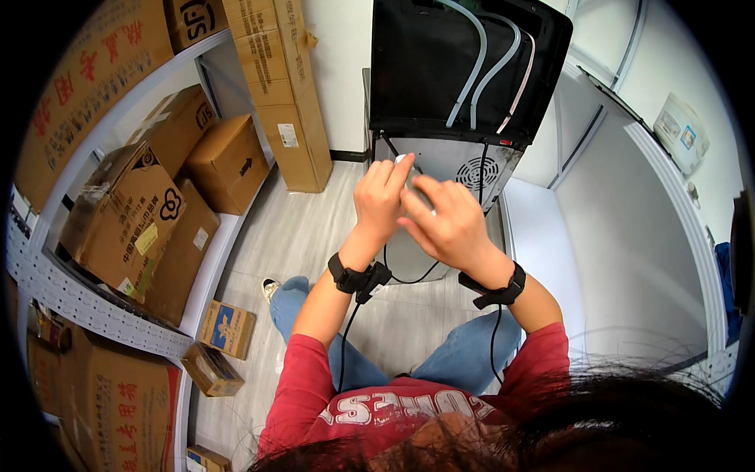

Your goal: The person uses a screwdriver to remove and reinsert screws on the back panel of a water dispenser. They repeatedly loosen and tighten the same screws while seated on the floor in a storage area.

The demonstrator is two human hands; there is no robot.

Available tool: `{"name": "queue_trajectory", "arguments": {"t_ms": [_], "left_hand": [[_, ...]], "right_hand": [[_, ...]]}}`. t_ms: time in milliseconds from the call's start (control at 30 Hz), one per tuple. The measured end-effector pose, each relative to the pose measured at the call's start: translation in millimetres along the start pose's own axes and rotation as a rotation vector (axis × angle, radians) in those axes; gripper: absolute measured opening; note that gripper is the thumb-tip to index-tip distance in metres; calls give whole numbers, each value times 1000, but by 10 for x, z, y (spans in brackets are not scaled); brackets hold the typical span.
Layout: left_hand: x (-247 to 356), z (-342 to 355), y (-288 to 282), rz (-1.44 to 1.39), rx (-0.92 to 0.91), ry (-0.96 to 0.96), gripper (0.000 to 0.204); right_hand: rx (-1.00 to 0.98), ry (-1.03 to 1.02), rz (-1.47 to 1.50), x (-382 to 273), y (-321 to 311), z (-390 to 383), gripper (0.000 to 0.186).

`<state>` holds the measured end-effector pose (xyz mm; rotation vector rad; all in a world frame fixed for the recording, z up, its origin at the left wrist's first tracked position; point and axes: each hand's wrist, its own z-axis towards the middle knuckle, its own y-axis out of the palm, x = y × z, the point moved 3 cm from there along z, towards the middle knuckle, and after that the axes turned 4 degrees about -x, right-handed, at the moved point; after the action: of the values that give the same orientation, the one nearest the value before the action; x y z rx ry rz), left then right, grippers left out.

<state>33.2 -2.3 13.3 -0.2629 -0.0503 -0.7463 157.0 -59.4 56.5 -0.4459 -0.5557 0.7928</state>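
Observation:
My left hand (377, 200) and my right hand (448, 220) are raised close together in front of a black and grey appliance (417, 79). My left fingers are closed round a small white item (401, 159), mostly hidden by them. My right fingers are curled beside it, slightly blurred; what they hold is hidden. Two pale blue tubes (472, 71) and a thinner pink tube (521, 86) hang on the appliance's black upper part. The grey lower part has a round vent (477, 173). A black cable (481, 157) runs down it, and more cable loops below my hands.
Shelving (200, 350) with cardboard boxes (220, 165) lines the left side. A tall carton (287, 110) stands behind. Small boxes (226, 326) lie low at the left. A white ledge and panel (629, 236) are at the right. My jeans-clad legs are below my hands.

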Motion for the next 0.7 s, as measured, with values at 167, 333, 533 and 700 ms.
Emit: {"name": "queue_trajectory", "arguments": {"t_ms": [167,333,533,700], "left_hand": [[-10,76,36,3,25,-61,38],[-10,26,23,40,-51,-17,57],[47,-73,55,32,23,60,62],[11,-96,35,23,18,47,61]], "right_hand": [[97,368,49,33,61,-52,42],[150,-3,-12,110,0,71,35],[78,296,16,40,47,-70,38],[81,-33,-8,70,8,-13,40]]}}
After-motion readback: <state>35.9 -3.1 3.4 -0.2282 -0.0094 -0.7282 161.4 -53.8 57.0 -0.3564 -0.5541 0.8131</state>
